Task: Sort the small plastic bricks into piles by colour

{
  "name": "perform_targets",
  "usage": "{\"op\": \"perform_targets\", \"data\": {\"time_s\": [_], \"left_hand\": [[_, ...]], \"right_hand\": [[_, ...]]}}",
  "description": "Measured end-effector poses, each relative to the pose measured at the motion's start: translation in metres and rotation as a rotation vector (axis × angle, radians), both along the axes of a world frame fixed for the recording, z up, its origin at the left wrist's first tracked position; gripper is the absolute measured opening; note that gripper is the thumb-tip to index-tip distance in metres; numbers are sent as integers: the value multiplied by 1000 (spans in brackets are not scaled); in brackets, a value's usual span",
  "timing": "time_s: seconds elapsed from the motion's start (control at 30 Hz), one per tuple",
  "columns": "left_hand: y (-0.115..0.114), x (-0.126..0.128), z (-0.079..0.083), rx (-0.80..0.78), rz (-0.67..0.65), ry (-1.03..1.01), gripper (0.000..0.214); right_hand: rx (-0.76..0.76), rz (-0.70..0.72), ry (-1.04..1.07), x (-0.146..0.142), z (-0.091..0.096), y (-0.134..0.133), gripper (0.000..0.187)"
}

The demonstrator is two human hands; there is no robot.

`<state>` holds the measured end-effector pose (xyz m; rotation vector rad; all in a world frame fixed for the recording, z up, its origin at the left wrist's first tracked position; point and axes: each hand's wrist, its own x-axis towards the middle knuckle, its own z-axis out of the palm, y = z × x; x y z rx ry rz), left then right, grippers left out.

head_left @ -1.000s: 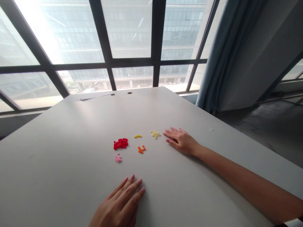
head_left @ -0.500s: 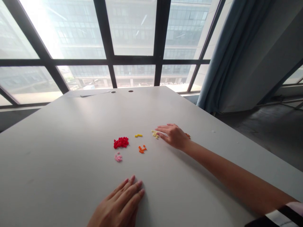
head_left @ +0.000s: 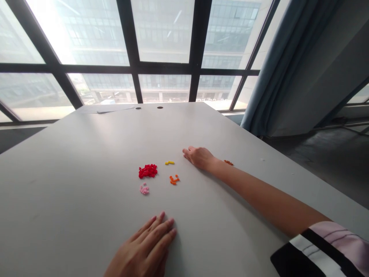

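My right hand (head_left: 198,157) reaches across the table, its fingers curled and closed low over the surface. It covers the spot where pale yellow pieces lay; none of them show, and whatever its fingers hold is hidden. Left of it lie a few yellow pieces (head_left: 170,162), with small orange pieces (head_left: 174,179) nearer to me. Behind my right wrist sits a small group of brown pieces (head_left: 228,162). My left hand (head_left: 145,244) rests flat on the table, fingers stretched out, holding nothing. Beyond it are a pile of red pieces (head_left: 148,171) and some pink pieces (head_left: 144,189).
The white table (head_left: 86,184) stretches toward large dark-framed windows. At its far end are two round holes and a flat sheet (head_left: 115,110). A blue curtain (head_left: 268,77) hangs at the right. White specks (head_left: 262,159) lie on the table's right side.
My right hand has curled its fingers shut over the pale yellow pieces, which were visible before and are now hidden. My left hand stays flat in place. The view has tilted slightly.
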<state>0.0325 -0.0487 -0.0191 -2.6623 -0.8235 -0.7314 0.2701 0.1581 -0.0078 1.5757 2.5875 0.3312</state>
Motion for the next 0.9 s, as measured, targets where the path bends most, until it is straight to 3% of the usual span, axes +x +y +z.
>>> {"op": "perform_targets", "data": {"time_s": [0.17, 0.37, 0.67, 0.9], "left_hand": [[-1, 1, 0, -20, -1, -19, 35], [-3, 2, 2, -61, 0, -38, 35], [0, 2, 0, -53, 1, -52, 35], [-1, 1, 2, -62, -9, -53, 35]], "right_hand": [[-9, -102, 18, 13, -1, 22, 32], [5, -257, 68, 55, 0, 43, 31], [55, -375, 248, 94, -6, 53, 36], [54, -447, 459, 121, 5, 52, 35]]}}
